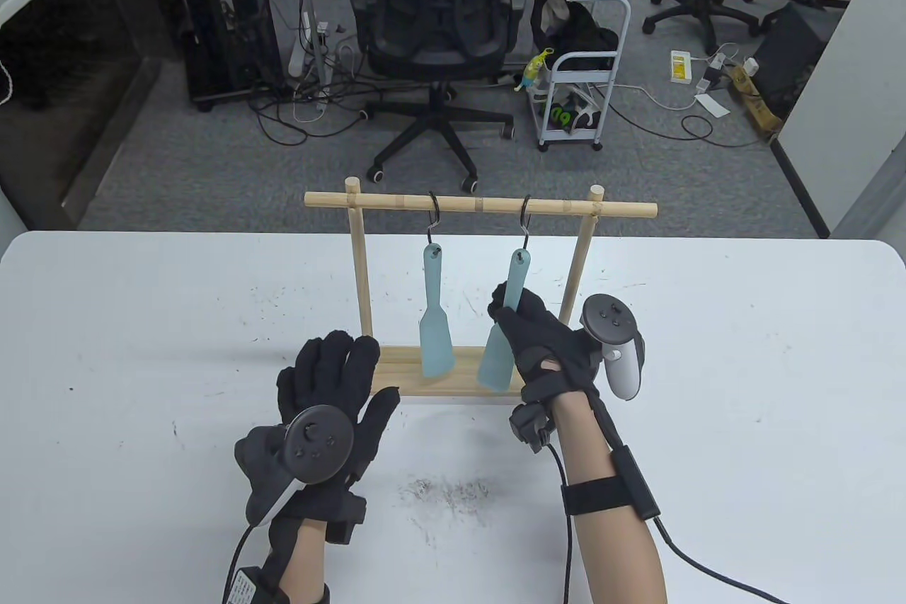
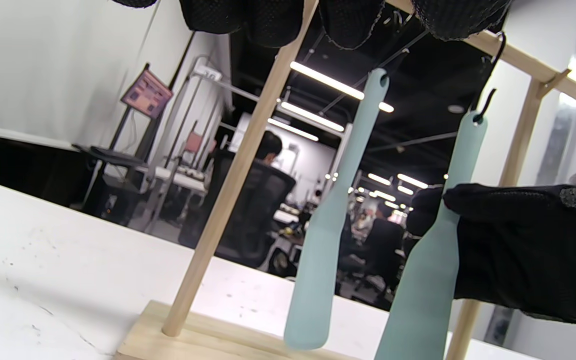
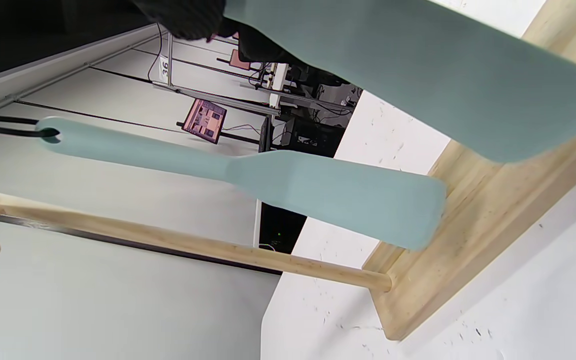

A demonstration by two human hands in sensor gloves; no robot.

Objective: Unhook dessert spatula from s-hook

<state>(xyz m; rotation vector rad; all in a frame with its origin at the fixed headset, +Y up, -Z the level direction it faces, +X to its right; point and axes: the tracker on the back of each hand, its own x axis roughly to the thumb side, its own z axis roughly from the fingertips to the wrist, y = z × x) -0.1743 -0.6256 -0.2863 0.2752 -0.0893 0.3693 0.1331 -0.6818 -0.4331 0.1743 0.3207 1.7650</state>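
Now, going from the left of the table view, the left hand (image 1: 322,406) is hovering open, fingers spread, just in front of the wooden rack (image 1: 396,370), gripping nothing. Right of it the spare spatula (image 1: 433,321) is hanging free. Further right, the dessert spatula (image 1: 504,328) is hanging from its s-hook (image 1: 524,225), long axis near vertical and tilted slightly, hole at the top. The right hand (image 1: 541,349) is pinching its handle at mid-length, so the hook lies straight above the fingers. The white table (image 1: 743,384) is carrying the rack; an office with chairs is lying beyond.
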